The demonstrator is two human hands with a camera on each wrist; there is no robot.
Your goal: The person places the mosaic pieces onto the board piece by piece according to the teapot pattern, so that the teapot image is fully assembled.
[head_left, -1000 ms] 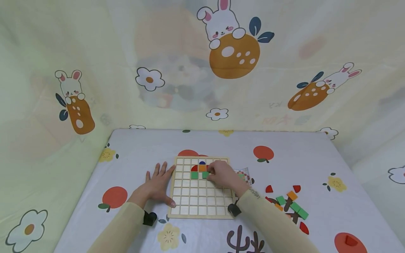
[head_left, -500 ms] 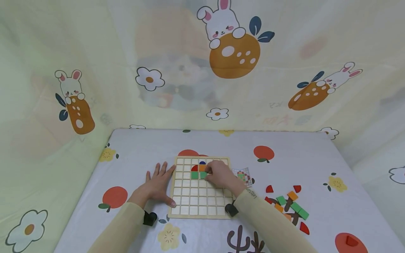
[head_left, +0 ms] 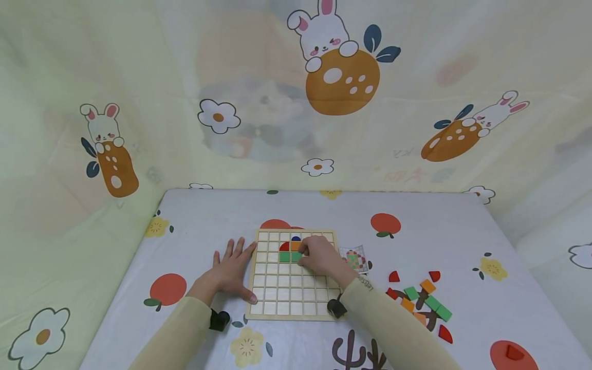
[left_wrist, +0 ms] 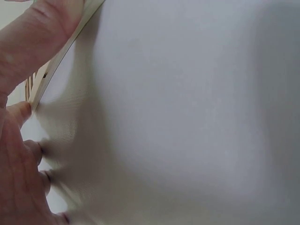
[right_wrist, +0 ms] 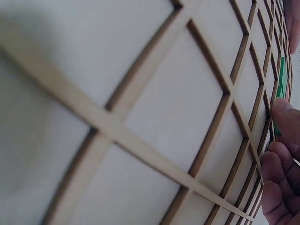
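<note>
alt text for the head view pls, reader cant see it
A person's right hand is curled at a green piece on a wooden grid board, while the left hand spreads along the board's left edge. Loose colored pieces and a small pattern card lie to the right.

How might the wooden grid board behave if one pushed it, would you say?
The board looks rigid, given its straight crossing rails. Lying flat and low, it seems unlikely to tip. The blue piece sits framed by rails, so it would probably travel along.
</note>
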